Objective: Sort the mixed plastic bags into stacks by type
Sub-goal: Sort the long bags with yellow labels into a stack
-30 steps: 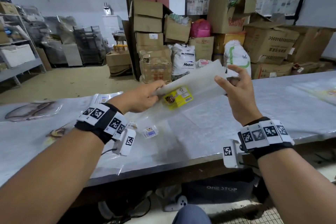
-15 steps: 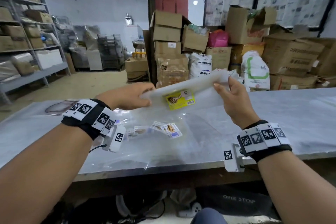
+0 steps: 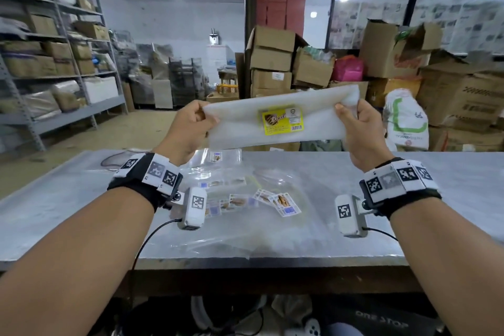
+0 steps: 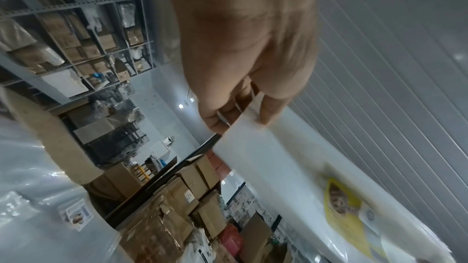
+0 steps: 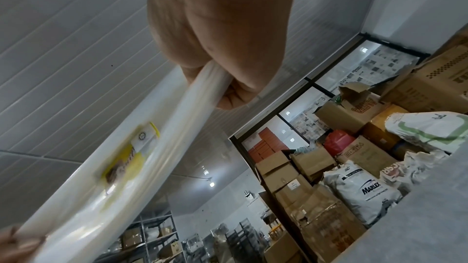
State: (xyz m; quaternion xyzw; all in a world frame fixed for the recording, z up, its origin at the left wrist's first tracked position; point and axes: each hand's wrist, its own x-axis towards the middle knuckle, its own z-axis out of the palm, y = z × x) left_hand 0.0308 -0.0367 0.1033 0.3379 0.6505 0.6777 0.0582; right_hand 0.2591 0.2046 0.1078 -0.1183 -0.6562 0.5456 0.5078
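Observation:
A milky white plastic bag (image 3: 240, 125) with a yellow label (image 3: 282, 122) is stretched flat in the air above the table. My left hand (image 3: 191, 125) pinches its left end, my right hand (image 3: 354, 128) grips its bunched right end. In the left wrist view the fingers (image 4: 268, 111) clamp the bag (image 4: 273, 163) at its corner. From the right wrist, the right hand (image 5: 217, 79) is curled round the rolled edge of the bag (image 5: 106, 191). Below, a loose heap of clear bags (image 3: 245, 215) with small biscuit labels (image 3: 285, 203) lies on the table (image 3: 450, 199).
The grey table's front edge (image 3: 245, 262) runs across below my wrists. Another clear bag (image 3: 114, 158) lies at the far left of the table. Cardboard boxes (image 3: 272, 63) and sacks (image 3: 406, 123) are stacked behind it, metal shelving (image 3: 54, 63) stands at the left.
Both hands have raised the labelled white bag higher off the table and pulled it out level and taut. My right hand has closed round its end. The view has tilted up.

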